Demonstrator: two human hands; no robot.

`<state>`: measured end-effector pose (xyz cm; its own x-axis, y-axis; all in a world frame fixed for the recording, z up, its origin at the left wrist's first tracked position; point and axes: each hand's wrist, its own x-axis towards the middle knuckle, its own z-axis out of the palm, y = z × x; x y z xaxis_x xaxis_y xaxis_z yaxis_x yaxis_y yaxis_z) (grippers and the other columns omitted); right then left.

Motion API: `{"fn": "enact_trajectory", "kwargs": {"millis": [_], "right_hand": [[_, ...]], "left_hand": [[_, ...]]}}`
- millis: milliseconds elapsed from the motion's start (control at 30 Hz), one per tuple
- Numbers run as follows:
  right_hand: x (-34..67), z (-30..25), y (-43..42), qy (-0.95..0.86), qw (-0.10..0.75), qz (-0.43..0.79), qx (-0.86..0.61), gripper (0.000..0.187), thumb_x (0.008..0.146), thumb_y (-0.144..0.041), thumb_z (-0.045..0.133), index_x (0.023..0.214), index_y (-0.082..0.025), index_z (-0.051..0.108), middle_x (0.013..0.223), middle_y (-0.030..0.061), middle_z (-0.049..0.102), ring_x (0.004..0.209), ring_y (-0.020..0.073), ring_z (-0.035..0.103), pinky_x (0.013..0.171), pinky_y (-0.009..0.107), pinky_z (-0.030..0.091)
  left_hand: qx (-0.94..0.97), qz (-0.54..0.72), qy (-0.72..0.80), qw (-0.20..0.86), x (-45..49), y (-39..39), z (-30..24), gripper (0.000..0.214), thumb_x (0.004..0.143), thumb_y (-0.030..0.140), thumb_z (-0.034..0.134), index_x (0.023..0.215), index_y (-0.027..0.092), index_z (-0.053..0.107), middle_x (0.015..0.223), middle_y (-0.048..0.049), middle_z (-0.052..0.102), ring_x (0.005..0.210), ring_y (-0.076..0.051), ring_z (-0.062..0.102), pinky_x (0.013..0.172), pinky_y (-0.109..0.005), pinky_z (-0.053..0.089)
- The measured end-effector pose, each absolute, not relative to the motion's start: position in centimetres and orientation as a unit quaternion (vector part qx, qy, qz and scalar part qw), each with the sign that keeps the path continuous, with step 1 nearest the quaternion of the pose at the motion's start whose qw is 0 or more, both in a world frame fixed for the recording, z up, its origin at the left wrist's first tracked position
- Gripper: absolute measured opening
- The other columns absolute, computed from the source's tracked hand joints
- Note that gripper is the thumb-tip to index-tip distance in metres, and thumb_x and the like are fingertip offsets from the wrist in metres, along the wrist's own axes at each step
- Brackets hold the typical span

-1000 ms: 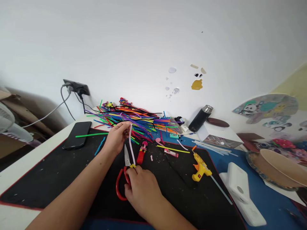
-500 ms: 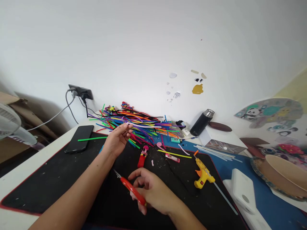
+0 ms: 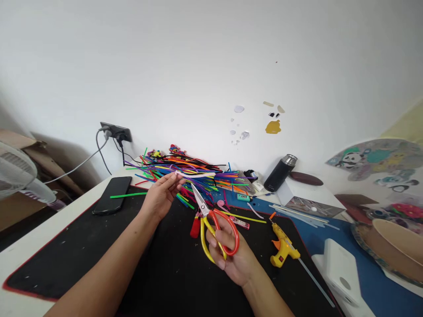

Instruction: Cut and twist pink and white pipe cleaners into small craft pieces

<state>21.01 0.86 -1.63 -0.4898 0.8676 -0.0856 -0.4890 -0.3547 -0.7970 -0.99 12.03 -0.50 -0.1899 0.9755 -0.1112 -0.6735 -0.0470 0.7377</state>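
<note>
Pinching one end of a pale pink strip (image 3: 198, 175), the left hand (image 3: 165, 190) has its thumb and forefinger closed together, the other fingers loosely curled. The strip runs out rightward in front of the far heap of coloured stems (image 3: 185, 164). The right hand (image 3: 233, 248) has its fingers bent around the handles of the scissors (image 3: 204, 208), one loop red and the other yellow, and the blades point far and left. Their tips lie just on the near side of the strip; from this angle it is hard to say whether they touch it.

Behind the scissors, partly covered, a small red figure (image 3: 195, 228) lies on the black mat (image 3: 82, 251). Right of it are a yellow stem (image 3: 247, 216) and a pink coil (image 3: 220, 204), and farther right a yellow glue gun (image 3: 284, 247) lies with a clear stick out of its back. At the left, a phone (image 3: 110, 200) rests at the mat's far edge with a green stem (image 3: 128, 195) across it. On the far right, a dark flask (image 3: 279, 175) leans back near the wall (image 3: 185, 79).
</note>
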Motion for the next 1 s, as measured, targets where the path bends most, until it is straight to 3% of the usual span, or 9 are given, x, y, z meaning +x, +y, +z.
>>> {"fn": "enact_trajectory", "kwargs": {"millis": [233,400,533,733,1000], "right_hand": [[21.1,-2.0,1.2,-0.375,0.424,0.776,-0.278,0.055,0.076,-0.046,0.088,0.117,-0.021,0.061,0.083,-0.0008,0.067,0.048,0.0095,0.061,0.043,0.018,0.031],[21.0,-2.0,1.0,-0.368,0.454,0.779,-0.227,0.044,0.083,-0.041,0.086,0.114,-0.021,0.064,0.079,-0.0023,0.063,0.042,0.003,0.045,0.042,0.018,0.025],[21.1,-2.1,0.7,-0.353,0.452,0.796,-0.195,0.044,0.091,-0.048,0.079,0.121,-0.021,0.064,0.07,-0.0055,0.054,0.039,0.0023,0.035,0.038,0.017,0.021],[21.0,-2.1,0.4,-0.424,0.411,0.779,-0.213,0.054,0.099,-0.06,0.064,0.132,-0.017,0.061,0.065,-0.0063,0.053,0.032,0.0042,0.038,0.032,0.017,0.026],[21.3,-2.0,0.6,-0.5,0.415,0.708,-0.276,0.062,0.098,-0.069,0.06,0.137,-0.02,0.053,0.075,-0.0014,0.066,0.035,0.0061,0.05,0.035,0.016,0.033]], "left_hand": [[0.258,0.672,0.337,0.607,-0.5,11.6,-1.2,0.024,0.07,0.021,0.094,0.084,0.013,0.077,0.087,-0.0065,0.079,0.073,-0.014,0.073,0.062,-0.018,0.059],[0.262,0.671,0.34,0.605,-0.2,11.4,-1.3,0.036,0.06,0.029,0.1,0.081,0.014,0.076,0.071,0.0009,0.07,0.061,-0.008,0.062,0.053,-0.015,0.049],[0.27,0.666,0.342,0.605,0.0,11.3,-1.1,0.041,0.057,0.033,0.102,0.083,0.014,0.077,0.072,-0.0004,0.07,0.062,-0.009,0.061,0.054,-0.015,0.048],[0.288,0.663,0.352,0.594,0.1,11.2,-1.0,0.043,0.055,0.036,0.102,0.08,0.014,0.075,0.073,-0.0018,0.072,0.064,-0.01,0.062,0.058,-0.018,0.049],[0.382,0.642,0.373,0.551,0.8,10.4,-0.5,0.042,0.059,0.046,0.098,0.074,0.016,0.072,0.069,-0.0002,0.07,0.058,-0.01,0.058,0.055,-0.021,0.043]]}}
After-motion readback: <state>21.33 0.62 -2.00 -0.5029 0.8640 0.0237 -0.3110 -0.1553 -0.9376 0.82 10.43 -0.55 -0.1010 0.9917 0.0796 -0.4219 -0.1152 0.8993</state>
